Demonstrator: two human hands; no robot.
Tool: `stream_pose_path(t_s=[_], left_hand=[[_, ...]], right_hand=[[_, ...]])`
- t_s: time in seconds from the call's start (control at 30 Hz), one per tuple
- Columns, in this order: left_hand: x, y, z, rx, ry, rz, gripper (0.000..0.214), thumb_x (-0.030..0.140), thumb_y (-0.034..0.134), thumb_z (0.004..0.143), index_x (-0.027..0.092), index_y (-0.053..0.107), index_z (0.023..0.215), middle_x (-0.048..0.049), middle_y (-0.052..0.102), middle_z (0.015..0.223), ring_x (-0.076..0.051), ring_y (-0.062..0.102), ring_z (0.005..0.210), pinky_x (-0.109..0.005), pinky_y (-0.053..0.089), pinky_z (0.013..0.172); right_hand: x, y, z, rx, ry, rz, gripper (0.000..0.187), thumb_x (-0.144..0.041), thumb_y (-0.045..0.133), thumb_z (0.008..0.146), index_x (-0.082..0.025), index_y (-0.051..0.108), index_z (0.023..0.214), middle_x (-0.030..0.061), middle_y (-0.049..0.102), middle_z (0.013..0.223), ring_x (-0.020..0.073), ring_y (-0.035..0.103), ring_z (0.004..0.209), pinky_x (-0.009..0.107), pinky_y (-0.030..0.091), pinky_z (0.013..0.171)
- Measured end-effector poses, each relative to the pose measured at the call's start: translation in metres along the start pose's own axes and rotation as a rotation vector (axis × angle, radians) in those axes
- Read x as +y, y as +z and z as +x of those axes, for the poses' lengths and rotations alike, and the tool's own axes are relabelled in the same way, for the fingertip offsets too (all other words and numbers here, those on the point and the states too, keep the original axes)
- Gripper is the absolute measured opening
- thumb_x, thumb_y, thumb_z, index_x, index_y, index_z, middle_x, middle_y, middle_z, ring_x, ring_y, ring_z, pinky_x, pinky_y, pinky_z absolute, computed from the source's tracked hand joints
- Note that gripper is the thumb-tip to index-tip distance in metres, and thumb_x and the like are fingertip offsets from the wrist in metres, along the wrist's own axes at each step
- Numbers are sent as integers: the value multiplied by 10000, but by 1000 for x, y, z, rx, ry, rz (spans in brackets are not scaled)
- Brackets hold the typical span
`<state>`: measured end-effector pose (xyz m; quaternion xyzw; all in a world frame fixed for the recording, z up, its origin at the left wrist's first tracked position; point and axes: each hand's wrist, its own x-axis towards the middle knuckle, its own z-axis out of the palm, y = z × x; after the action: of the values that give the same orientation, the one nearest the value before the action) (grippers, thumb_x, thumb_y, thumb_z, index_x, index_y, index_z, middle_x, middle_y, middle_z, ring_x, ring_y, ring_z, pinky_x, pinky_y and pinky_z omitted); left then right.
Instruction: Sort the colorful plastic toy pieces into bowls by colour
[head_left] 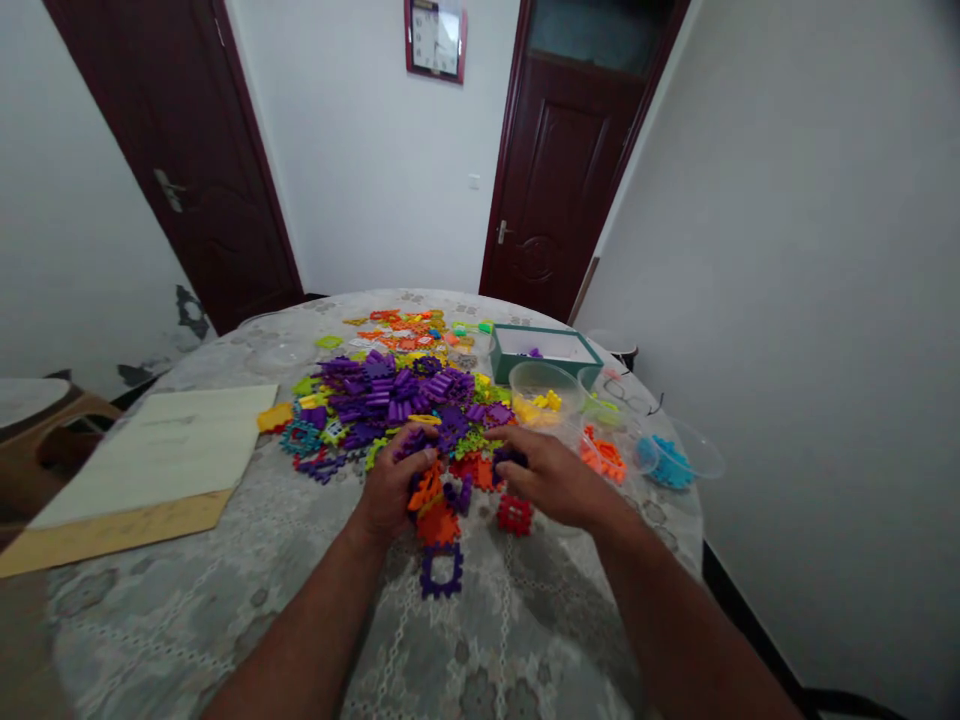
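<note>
My left hand (394,480) is closed around purple interlocking building pieces (411,446) at the near edge of a pile. Orange pieces (437,522) lie against its fingers, with a purple square frame piece (442,571) just below them. Over the pile's right side, my right hand (547,475) has its index finger stretched forward and its thumb bent in, and a dark purple building piece (510,458) shows between them. Below that thumb sits a red square piece (514,514). The big heap of purple pieces (397,390) lies beyond both hands.
Clear plastic bowls hold yellow pieces (541,405), orange pieces (602,455) and blue pieces (670,465) on the right. Behind them stands a green-edged box (544,350). Orange flat pieces (401,328) spread at the back. A paper sheet (161,435) lies left on the patterned tablecloth (300,590).
</note>
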<state>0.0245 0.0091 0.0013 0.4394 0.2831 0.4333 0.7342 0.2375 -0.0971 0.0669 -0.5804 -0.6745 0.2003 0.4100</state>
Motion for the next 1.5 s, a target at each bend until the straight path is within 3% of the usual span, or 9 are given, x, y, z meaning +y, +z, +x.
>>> stream_pose_path(t_s=[0.2,0.3,0.43,0.53,0.7,0.83,1.17,1.3,1.5], left_hand=[[-9,0,0,-52,3,71,346,275,799,716,230,666,1032,30,652,708,-157,641,573,-246,494,540],[-8,2,-2,-77,-36,93,357,289,798,719,230,665,1046,25,665,693,-166,639,550,-263,503,542],[-9,3,-2,-98,-50,79,366,309,810,716,233,668,1045,25,657,686,-179,659,570,-264,503,548],[-12,2,-1,-117,-46,58,370,299,808,716,234,669,1053,30,649,697,-169,642,563,-262,494,543],[-11,3,-2,-151,-28,55,350,284,814,710,239,681,1030,17,673,744,-179,650,604,-274,502,573],[-8,5,-5,-159,-3,80,347,266,809,707,235,706,1037,-3,702,798,-184,658,644,-275,503,600],[-10,12,-1,-70,-37,-139,391,212,785,682,211,707,1065,-27,704,952,-149,661,667,-250,498,557],[-10,10,1,-51,-47,-214,380,206,777,669,188,705,1042,-33,701,916,-149,673,662,-240,500,543],[-14,8,5,-30,-64,-283,386,195,781,673,165,699,1049,-41,716,883,-151,695,662,-235,534,557]], right_hand=[[47,-73,92,120,268,-118,159,-136,705,824,-157,789,957,44,745,701,166,653,568,300,557,612],[70,-94,136,418,216,-178,369,-116,696,807,-113,756,1171,117,801,981,192,724,778,336,602,767],[77,-95,144,511,189,-181,434,-138,622,861,-101,700,1287,193,727,1309,221,731,1008,359,605,863],[62,-69,118,421,187,-141,294,-177,587,915,-142,750,1156,132,783,1135,198,753,865,318,609,754],[19,-6,57,-44,65,-32,188,-330,641,967,-224,793,1001,17,763,851,164,697,680,264,537,612],[6,26,33,-67,121,114,223,-276,666,918,-223,761,1112,-32,688,704,138,622,562,232,472,511],[22,-30,62,-275,326,218,311,-268,755,815,-155,755,1104,-42,635,586,110,561,456,185,434,404],[46,-59,110,47,383,150,360,-195,726,797,-121,726,1150,22,699,681,135,607,501,221,494,446],[69,-77,142,519,274,30,702,-178,628,802,-222,547,1498,140,692,1351,199,755,910,306,630,710]])
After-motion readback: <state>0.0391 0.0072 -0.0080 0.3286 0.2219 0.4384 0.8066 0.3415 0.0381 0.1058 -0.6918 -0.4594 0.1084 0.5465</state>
